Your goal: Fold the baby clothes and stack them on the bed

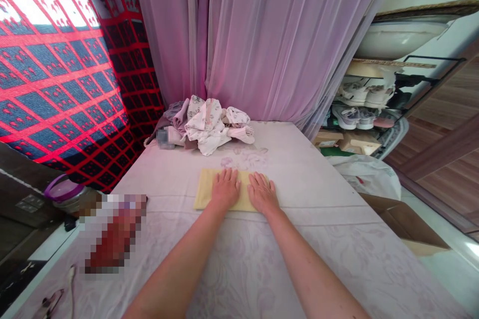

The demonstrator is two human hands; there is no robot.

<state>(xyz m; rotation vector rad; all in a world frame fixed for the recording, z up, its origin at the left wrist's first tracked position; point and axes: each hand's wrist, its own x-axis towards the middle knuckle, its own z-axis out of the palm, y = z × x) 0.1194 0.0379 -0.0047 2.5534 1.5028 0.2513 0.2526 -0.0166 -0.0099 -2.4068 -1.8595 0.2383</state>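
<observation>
A folded yellow cloth [205, 190] lies flat on the pale, flower-patterned bed surface [239, 254]; its exact kind of garment or towel does not show. My left hand [226, 188] rests palm down on its middle-left part, fingers stretched out. On its right part my right hand [262, 191] also presses flat, fingers pointing forward. A strip of yellow shows between the two hands, and more sticks out to the left. Behind the cloth sits a loose heap of clothes [207, 124], white, pink and grey, some with printed patterns.
Purple curtains [254, 35] hang behind the bed. At left are a red-and-dark checked cloth [56, 75], a blurred-out red item [116, 234], a cable [72, 284] and a purple-lidded jar [65, 192]. A shoe rack [359, 94] and a cardboard box [406, 222] stand on the right.
</observation>
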